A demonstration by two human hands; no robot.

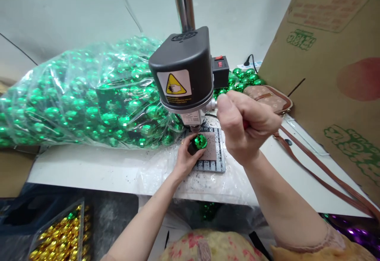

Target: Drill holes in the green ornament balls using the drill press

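Under a small black bench drill press (182, 69), my left hand (187, 156) is closed around a shiny green faceted ball (200, 141). A dark cup-like piece (192, 147) sits against the ball's left side, partly covered by my fingers. Both are over a flat board (210, 146) on the slotted grey base (219, 162) of the press. Up at the right side of the machine, my right hand (245, 124) is wrapped in a fist around the feed lever; a bit of red shows between the fingers. The rest of the lever's grip is hidden.
A big clear bag of green balls (74, 98) lies left of the press. More green balls (246, 77), a brown handbag (270, 96) and a large cardboard box (335, 67) are to the right. Below left stands a container of gold balls (59, 233). Dark specks litter the white table (89, 170).
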